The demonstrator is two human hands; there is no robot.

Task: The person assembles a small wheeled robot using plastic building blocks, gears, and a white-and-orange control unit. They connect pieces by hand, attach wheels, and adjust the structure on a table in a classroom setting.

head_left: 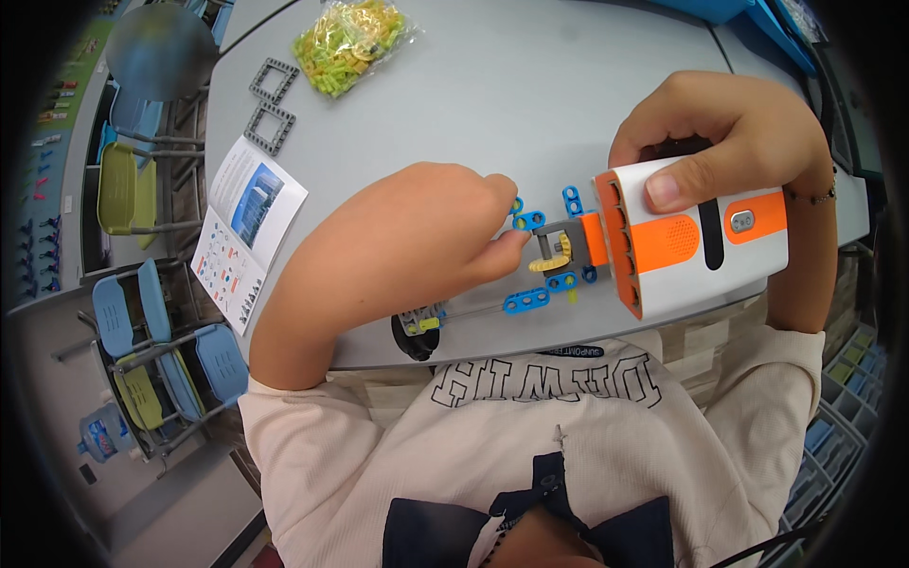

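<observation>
My right hand (734, 142) grips a white and orange controller brick (668, 256) from above, its thumb pressed on the top face. Joined to the brick's left side is a building-block assembly: a grey frame (573, 248), a pale yellow gear (551, 257) and several blue beams (526, 301). My left hand (464, 227) is closed, its fingertips pinching at a small blue beam (530, 221) on the assembly's far left corner; the fingers partly hide it. A thin axle runs left from the assembly toward grey pieces and a black wheel (414, 338) at the table's near edge.
A clear bag of yellow-green blocks (350, 43) lies at the back of the grey table (492, 95). Two grey square frames (271, 127) and an open instruction booklet (248, 213) are at the left. Blue bins (757, 28) stand back right; chairs (156, 322) stand beyond the left edge.
</observation>
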